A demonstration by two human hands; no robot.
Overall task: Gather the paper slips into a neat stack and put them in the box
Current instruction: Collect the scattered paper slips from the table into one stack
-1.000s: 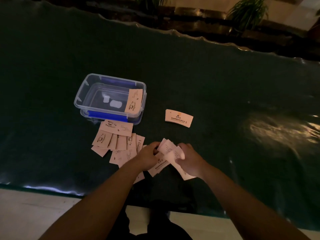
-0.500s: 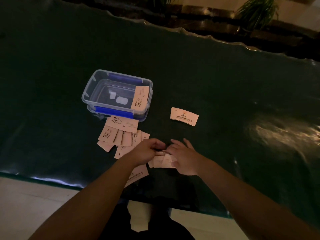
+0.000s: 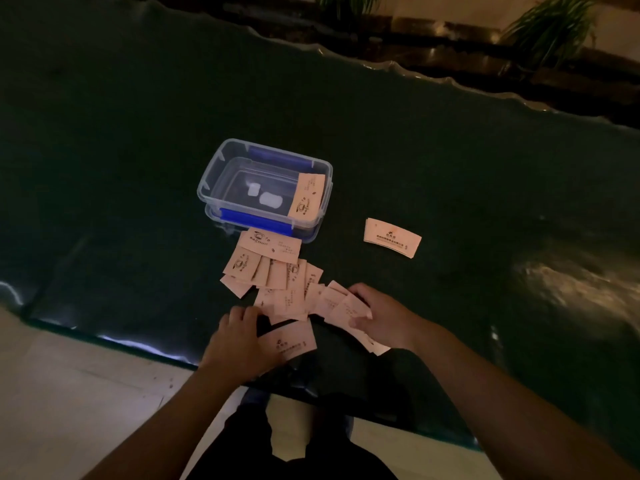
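Peach paper slips (image 3: 280, 282) near table's front edge, left hand (image 3: 239, 341) flat, right hand (image 3: 384, 317) pinching some

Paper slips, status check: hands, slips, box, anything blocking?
Left hand flat on one slip; right hand gripping a few. Paper slips fanned loose before the box, one propped inside. Small stack lies apart. Nothing blocking.

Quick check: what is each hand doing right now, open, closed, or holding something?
Left hand: open, fingers spread flat on a paper slip.
Right hand: closed on a few fanned slips.
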